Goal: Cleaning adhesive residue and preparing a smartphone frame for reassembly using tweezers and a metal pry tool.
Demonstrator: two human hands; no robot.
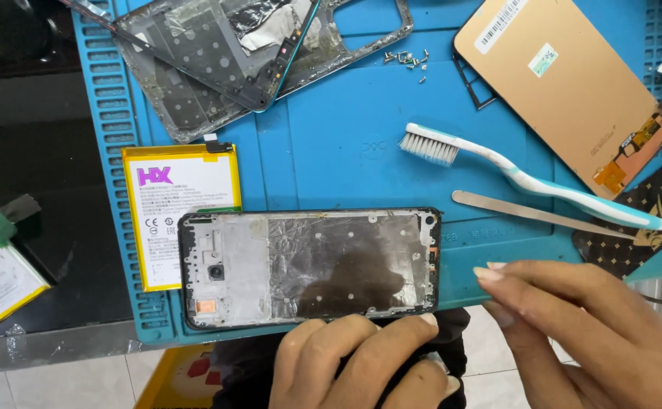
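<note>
Two hands work at the near edge of a blue mat (346, 144) on the counter. On it lies the bare phone frame (308, 266), partly over a yellow-edged battery (166, 198). The left hand (361, 363) steadies the frame's near edge, fingers curled against it. The right hand (573, 326) hovers beside it, fingers loosely open, holding nothing. Further back lie a toothbrush (528, 182), tweezers (528, 212) and loose screws (408, 62). Pinning the frame flat should keep it from sliding.
</note>
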